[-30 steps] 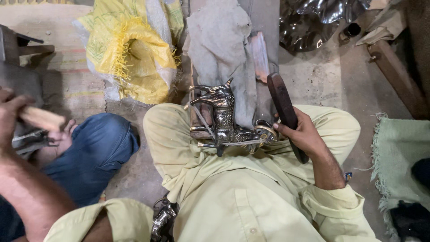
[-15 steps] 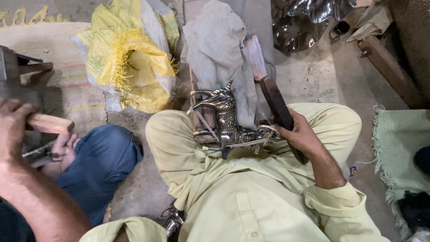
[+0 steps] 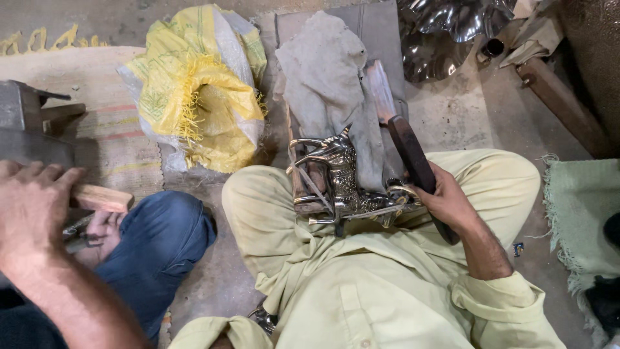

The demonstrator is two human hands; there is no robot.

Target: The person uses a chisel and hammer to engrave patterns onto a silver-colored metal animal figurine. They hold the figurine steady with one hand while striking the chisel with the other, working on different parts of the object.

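Since the earlier frame the co-worker's hand (image 3: 32, 207) has risen; our right hand (image 3: 445, 200), grip pressed around the dark file (image 3: 413, 161), sits just right of the metal figurine (image 3: 339, 184) on our lap, left hand unseen; we advise steadying it.

The metal figure (image 3: 339, 178) on the lap is bright and polished, its surface worked in fine raised relief that catches the light. The file (image 3: 413, 158) beside it has a dull grey, matt blade and a dark, smooth-worn wooden handle. A grey cloth (image 3: 326, 77) under them looks coarse and grimy. The yellow sack (image 3: 200, 90) is woven plastic, slightly shiny, frayed at its edges. The hammer handle (image 3: 100, 197) at left is pale bare wood. Crumpled sheet metal (image 3: 445, 32) above gleams like a mirror. The floor (image 3: 465, 113) is rough, dusty concrete.
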